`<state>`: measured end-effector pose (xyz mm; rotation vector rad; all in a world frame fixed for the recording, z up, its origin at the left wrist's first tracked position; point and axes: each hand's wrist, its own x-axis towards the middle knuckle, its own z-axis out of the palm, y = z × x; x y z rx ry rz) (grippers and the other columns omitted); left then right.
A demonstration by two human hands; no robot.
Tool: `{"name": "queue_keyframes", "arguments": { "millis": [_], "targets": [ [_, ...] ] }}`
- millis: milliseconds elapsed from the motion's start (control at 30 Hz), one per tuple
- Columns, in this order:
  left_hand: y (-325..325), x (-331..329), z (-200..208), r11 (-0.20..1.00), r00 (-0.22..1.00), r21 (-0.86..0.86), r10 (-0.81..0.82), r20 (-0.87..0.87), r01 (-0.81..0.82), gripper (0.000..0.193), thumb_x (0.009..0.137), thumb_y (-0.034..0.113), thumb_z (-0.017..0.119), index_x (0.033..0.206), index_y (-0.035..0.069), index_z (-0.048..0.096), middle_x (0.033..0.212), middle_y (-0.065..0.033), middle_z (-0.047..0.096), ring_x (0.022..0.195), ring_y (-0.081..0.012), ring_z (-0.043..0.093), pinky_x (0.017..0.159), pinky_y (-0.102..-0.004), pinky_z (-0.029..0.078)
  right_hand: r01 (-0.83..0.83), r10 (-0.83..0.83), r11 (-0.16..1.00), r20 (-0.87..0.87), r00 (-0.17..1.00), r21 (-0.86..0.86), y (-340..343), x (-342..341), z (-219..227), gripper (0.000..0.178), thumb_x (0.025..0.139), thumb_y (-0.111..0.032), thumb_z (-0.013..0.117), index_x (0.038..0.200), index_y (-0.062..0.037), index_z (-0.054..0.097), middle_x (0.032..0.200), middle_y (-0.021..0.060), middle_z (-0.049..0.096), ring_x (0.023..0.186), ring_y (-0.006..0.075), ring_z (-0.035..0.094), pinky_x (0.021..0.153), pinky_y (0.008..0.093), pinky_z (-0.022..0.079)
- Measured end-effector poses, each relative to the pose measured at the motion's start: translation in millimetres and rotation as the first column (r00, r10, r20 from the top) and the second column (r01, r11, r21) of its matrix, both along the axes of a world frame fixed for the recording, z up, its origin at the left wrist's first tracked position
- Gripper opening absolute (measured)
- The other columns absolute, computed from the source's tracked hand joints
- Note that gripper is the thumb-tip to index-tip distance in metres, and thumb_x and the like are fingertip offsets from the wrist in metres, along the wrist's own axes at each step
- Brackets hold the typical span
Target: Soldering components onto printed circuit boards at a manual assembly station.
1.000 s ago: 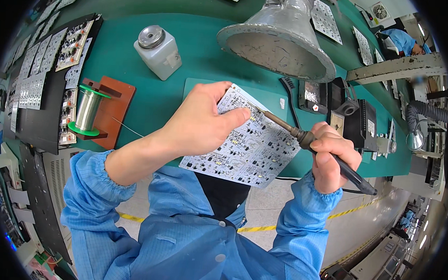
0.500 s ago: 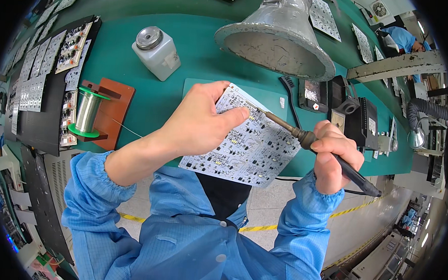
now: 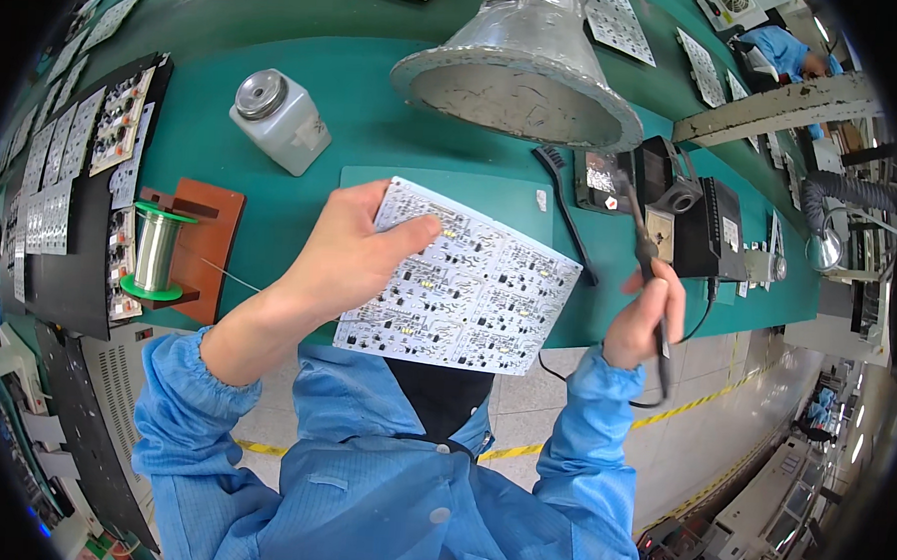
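Your left hand [image 3: 342, 250] pinches one board [image 3: 458, 290] over the near edge of the bench [image 3: 366, 96]; your right hand [image 3: 634, 330] grips one iron [image 3: 648, 251], clear of it. Nearby: one bottle [image 3: 287, 131], one spool [image 3: 157, 252], one brush [image 3: 571, 217].

Your camera sits on your head, facing down past your jacket [image 3: 368, 517] at the bottom of the frame to your left hand [image 3: 344, 255], left of centre, and right hand [image 3: 647, 317], right of centre, both near. Its upright fisheye view takes in the bench [image 3: 367, 86] across the upper half and floor [image 3: 699, 391] at lower right, straight edges bowing toward the rim.
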<state>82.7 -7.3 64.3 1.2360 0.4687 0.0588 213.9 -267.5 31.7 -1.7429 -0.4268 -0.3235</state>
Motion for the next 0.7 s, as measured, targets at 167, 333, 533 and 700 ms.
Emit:
{"name": "queue_keyframes", "arguments": {
  "millis": [167, 333, 533, 700],
  "targets": [
    [0, -8, 8, 0.999, 1.000, 0.053, 0.002, 0.009, -0.002, 0.022, 0.088, 0.006, 0.062, 0.106, -0.006, 0.061, 0.098, -0.0101, 0.068, 0.087, -0.0123, 0.063, 0.077, -0.0284, 0.051, 0.047, 0.139, 0.828, 0.285, 0.948, -0.558, -3, 19, -17, 0.038, 0.094, -0.017, 0.049, 0.126, 0.0036, 0.052, 0.110, 0.0168, 0.065, 0.093, 0.0191, 0.059, 0.085, 0.0310, 0.045],
    [-1, -30, 54, 0.986, 0.991, 0.163, 0.019, 0.133, -0.041, 0.019, 0.085, 0.006, 0.066, 0.101, -0.004, 0.060, 0.094, -0.0106, 0.068, 0.082, -0.0093, 0.061, 0.072, -0.0260, 0.051, -0.167, 0.169, 0.986, -0.129, 0.977, 0.021, -1, 4, 0, 0.050, 0.100, -0.034, 0.043, 0.134, 0.0030, 0.042, 0.115, 0.0221, 0.061, 0.108, 0.0265, 0.059, 0.096, 0.0371, 0.043],
    [-7, -23, 69, 0.745, 0.599, 0.592, -0.332, 0.729, -0.308, 0.029, 0.070, -0.010, 0.070, 0.097, -0.008, 0.062, 0.098, -0.0248, 0.067, 0.081, -0.0281, 0.070, 0.066, -0.0326, 0.056, -0.407, 0.488, 0.812, -0.106, 0.866, 0.419, 1, -13, 7, 0.055, 0.095, -0.049, 0.049, 0.127, -0.0045, 0.045, 0.114, 0.0262, 0.060, 0.103, 0.0345, 0.061, 0.090, 0.0474, 0.050],
    [-7, -18, 62, 0.505, 0.505, 0.723, -0.517, 0.691, -0.472, 0.033, 0.069, -0.009, 0.068, 0.099, -0.007, 0.055, 0.099, -0.0273, 0.065, 0.081, -0.0330, 0.068, 0.070, -0.0357, 0.058, -0.271, 0.261, 0.865, 0.081, 0.962, 0.422, 20, -22, -2, 0.030, 0.090, -0.012, 0.062, 0.116, -0.0032, 0.051, 0.109, 0.0238, 0.061, 0.100, 0.0352, 0.063, 0.086, 0.0442, 0.053]
  ]
}}
